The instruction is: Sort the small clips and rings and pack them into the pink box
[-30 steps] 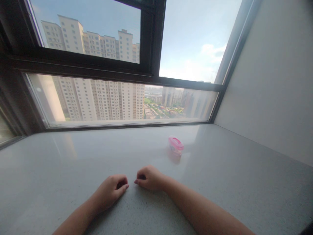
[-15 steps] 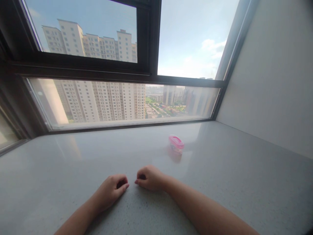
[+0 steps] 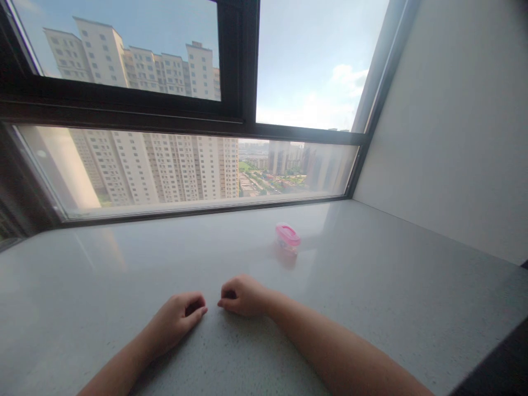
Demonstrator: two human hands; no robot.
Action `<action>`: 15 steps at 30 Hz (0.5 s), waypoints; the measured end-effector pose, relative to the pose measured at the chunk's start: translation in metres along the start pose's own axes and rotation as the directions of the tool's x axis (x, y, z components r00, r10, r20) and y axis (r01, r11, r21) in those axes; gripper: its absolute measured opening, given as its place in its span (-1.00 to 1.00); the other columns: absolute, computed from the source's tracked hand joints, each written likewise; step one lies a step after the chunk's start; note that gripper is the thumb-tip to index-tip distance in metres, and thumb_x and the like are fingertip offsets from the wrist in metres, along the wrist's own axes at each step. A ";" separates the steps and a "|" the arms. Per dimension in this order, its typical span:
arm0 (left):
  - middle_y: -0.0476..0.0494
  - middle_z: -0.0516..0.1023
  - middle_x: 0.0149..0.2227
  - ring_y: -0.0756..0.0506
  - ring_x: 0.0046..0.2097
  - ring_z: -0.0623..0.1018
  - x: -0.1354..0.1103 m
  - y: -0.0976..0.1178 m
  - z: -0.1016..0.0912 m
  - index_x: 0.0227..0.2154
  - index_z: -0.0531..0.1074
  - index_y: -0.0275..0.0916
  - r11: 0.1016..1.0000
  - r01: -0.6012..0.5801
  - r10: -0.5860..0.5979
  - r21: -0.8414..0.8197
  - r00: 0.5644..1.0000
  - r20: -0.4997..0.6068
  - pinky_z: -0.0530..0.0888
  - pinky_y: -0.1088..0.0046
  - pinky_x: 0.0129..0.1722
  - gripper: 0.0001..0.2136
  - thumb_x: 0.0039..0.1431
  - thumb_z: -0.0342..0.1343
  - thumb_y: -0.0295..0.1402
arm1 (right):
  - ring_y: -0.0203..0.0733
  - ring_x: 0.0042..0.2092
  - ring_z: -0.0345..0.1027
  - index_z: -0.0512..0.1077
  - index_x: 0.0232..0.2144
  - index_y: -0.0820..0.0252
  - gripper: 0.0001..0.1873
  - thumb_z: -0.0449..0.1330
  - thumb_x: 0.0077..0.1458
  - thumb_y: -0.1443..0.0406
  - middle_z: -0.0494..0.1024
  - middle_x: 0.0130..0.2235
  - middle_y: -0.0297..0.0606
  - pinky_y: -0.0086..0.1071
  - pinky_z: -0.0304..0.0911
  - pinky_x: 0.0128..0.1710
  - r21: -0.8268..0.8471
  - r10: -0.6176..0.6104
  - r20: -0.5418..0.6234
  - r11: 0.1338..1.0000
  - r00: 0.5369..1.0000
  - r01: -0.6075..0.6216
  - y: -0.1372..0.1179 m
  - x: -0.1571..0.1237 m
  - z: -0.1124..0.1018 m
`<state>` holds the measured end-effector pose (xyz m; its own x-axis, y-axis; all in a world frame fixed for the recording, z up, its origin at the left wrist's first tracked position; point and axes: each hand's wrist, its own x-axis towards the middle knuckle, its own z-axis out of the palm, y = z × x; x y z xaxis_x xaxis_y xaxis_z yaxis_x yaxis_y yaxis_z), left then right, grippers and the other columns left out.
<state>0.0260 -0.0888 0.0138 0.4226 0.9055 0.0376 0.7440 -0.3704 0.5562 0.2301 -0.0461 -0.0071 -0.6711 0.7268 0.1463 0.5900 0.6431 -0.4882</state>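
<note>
My left hand [image 3: 178, 317] rests on a grey speckled window ledge [image 3: 103, 286], fingers curled into a loose fist with nothing visible in them. My right hand [image 3: 243, 295] lies just to its right, also curled shut, thumb tips almost meeting. A small clear container with a pink lid [image 3: 287, 237] stands on the ledge a short way beyond my right hand, untouched.
A dark-framed window [image 3: 239, 71] runs along the back of the ledge, with tall apartment blocks outside. A plain white wall [image 3: 449, 137] bounds the ledge on the right. The ledge's dark front edge [image 3: 499, 363] shows at the lower right.
Both hands keep the same curled pose on the ledge. The view has shifted slightly, so the hands and container sit a little further left and the ledge's right edge appears.
</note>
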 end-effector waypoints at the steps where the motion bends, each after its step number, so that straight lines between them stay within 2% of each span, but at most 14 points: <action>1: 0.02 0.33 -0.55 -0.03 -0.44 0.34 0.000 0.000 0.000 -0.52 0.34 -0.26 1.000 0.003 -0.003 0.000 1.000 0.001 0.20 0.53 -0.46 -0.78 0.07 -0.10 -0.25 | -0.41 -0.50 0.06 0.47 -0.42 0.23 -0.74 0.11 0.02 0.16 0.32 -0.55 -0.41 -0.53 -0.05 -0.50 -0.003 0.001 0.003 1.000 1.000 -0.001 0.000 0.000 0.000; 15: 0.02 0.35 -0.56 -0.03 -0.45 0.35 0.000 -0.002 0.001 -0.52 0.36 -0.27 1.000 -0.009 0.009 0.015 1.000 -0.007 0.19 0.53 -0.46 -0.78 0.07 -0.08 -0.26 | -0.42 -0.51 0.09 0.45 -0.42 0.23 -0.76 0.11 0.01 0.18 0.32 -0.55 -0.42 -0.54 -0.05 -0.52 0.028 -0.002 -0.019 1.000 1.000 0.003 -0.001 -0.001 0.000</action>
<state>0.0247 -0.0879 0.0119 0.4260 0.9034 0.0487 0.7478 -0.3819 0.5432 0.2308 -0.0476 -0.0065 -0.6638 0.7298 0.1638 0.5751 0.6381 -0.5119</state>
